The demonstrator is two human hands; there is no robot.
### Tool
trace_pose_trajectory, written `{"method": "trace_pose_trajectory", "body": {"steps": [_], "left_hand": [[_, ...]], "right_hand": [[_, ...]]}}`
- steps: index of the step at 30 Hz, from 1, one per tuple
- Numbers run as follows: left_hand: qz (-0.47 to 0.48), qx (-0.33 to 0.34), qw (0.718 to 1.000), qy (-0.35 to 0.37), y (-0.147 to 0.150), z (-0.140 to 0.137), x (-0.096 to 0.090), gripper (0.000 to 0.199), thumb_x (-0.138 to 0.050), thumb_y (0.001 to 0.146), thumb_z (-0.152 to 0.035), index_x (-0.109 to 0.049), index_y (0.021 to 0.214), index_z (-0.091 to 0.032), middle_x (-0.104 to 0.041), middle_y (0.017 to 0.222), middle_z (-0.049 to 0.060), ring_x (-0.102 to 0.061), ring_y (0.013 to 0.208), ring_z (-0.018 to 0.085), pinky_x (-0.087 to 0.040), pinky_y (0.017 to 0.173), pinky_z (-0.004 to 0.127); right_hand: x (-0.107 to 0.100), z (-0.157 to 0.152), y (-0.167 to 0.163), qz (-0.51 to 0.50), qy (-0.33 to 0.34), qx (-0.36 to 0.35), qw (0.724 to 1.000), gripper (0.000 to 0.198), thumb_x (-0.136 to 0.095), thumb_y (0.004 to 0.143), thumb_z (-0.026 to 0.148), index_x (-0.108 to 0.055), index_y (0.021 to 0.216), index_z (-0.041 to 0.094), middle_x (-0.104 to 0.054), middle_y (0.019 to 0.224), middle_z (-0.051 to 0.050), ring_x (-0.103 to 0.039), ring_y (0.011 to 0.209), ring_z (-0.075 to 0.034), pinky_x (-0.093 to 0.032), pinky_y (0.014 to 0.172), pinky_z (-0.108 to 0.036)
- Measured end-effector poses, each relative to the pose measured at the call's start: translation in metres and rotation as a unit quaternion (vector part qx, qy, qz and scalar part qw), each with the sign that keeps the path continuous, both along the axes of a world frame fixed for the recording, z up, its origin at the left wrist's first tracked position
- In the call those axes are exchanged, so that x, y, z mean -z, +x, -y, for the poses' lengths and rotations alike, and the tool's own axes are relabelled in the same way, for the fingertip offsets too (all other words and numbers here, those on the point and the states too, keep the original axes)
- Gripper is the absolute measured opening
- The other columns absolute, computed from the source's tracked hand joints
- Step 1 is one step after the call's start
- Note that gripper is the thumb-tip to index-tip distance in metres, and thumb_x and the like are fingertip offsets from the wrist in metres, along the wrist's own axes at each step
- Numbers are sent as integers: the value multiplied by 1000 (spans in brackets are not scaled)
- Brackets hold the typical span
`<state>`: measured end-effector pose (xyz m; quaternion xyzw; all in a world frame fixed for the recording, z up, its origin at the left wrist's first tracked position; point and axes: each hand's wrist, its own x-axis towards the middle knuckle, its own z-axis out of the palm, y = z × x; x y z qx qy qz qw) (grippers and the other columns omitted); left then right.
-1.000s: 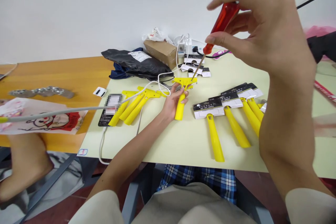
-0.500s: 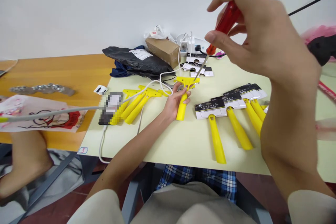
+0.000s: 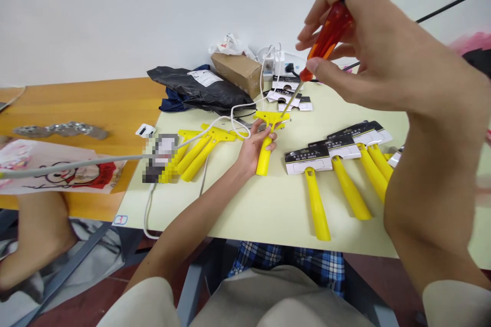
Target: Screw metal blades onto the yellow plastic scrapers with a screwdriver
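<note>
The left hand (image 3: 253, 151) holds one yellow scraper (image 3: 263, 159). The right hand (image 3: 378, 56) grips one red screwdriver (image 3: 330, 31). At least four more scrapers with cards (image 3: 318, 205) lie nearby.

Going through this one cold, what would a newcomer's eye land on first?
Probably the red screwdriver in the raised right hand at upper right, its shaft slanting down to the head of a yellow tool gripped in the left hand mid-picture. Next, the yellow handles with black-and-white cards to the right on the pale table, and similar uncarded yellow pieces left of the left hand.
</note>
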<state>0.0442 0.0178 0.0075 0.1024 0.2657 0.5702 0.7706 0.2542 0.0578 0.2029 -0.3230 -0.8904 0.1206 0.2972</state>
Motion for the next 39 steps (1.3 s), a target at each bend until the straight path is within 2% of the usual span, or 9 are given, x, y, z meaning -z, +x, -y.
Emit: {"method": "trace_pose_trajectory", "body": {"steps": [2, 6, 8, 11, 14, 17, 25, 31, 39], "left_hand": [[-6, 3, 1000, -5, 0, 1, 0, 40, -76, 84, -4, -63, 114, -28, -69, 125, 6, -58, 68, 5, -38, 51, 13], [-18, 11, 1000, -7, 1, 2, -2, 40, -78, 83, -5, -66, 113, -29, -69, 129, 6, -56, 68, 4, -38, 51, 13], [-21, 12, 1000, -8, 1, 2, -2, 39, -78, 83, -5, -66, 112, -29, -69, 129, 6, -56, 68, 4, -38, 52, 13], [-21, 8, 1000, -8, -1, 0, -1, 37, -78, 84, -6, -66, 111, -28, -69, 131, 6, -54, 66, 4, -38, 52, 13], [-13, 4, 1000, -9, -3, -1, 0, 39, -78, 84, -7, -65, 114, -29, -69, 132, 6, -52, 64, 3, -38, 51, 13], [-5, 6, 1000, 1, -3, -1, -1, 41, -77, 84, -6, -63, 115, -29, -70, 131, 6, -53, 65, 3, -38, 50, 13], [-10, -4, 1000, 0, -12, -5, -3, 35, -78, 86, -9, -61, 110, -29, -71, 123, 4, -57, 67, 5, -40, 52, 13], [-49, -44, 998, 7, -10, -9, -2, 37, -77, 86, -9, -63, 112, -30, -71, 126, 3, -59, 70, 5, -40, 52, 13], [-56, -54, 997, 17, -10, -11, -2, 44, -80, 83, -8, -62, 116, -30, -71, 122, 3, -60, 68, 5, -40, 51, 14]], "right_hand": [[-2, 2, 0, -18, 1, 6, 1000, 38, -74, 98, 29, -57, 130, 41, -69, 118, 1, -73, 111, -25, -63, 99, -44], [-2, 4, -4, -7, 21, 55, 998, 36, -79, 96, 51, -56, 123, 41, -68, 100, 1, -73, 94, -28, -63, 93, -51], [0, 3, -5, 4, 23, 53, 998, 37, -72, 100, 55, -51, 127, 40, -68, 111, 1, -71, 96, -28, -62, 93, -53], [1, 3, -7, 1, -6, -4, 1000, 38, -69, 101, 41, -47, 131, 37, -61, 135, -1, -69, 112, -26, -63, 98, -48], [0, 6, -9, -34, -29, -8, 999, 37, -72, 96, 28, -52, 125, 37, -65, 120, -1, -72, 108, -25, -65, 97, -45], [-3, 7, -13, -48, -2, 48, 998, 35, -78, 93, 32, -55, 118, 39, -67, 109, -1, -74, 102, -29, -66, 92, -48], [-12, 11, -10, -101, 34, 98, 989, 33, -78, 94, 35, -54, 115, 40, -64, 132, -1, -74, 112, -29, -65, 89, -47], [10, -13, 1, -38, -19, 77, 996, 38, -81, 91, 30, -52, 116, 33, -72, 99, 2, -73, 90, -26, -60, 77, -43], [32, -34, -13, 5, -77, 38, 996, 33, -77, 92, 33, -50, 111, 31, -75, 102, -1, -68, 87, -27, -47, 71, -40]]}}
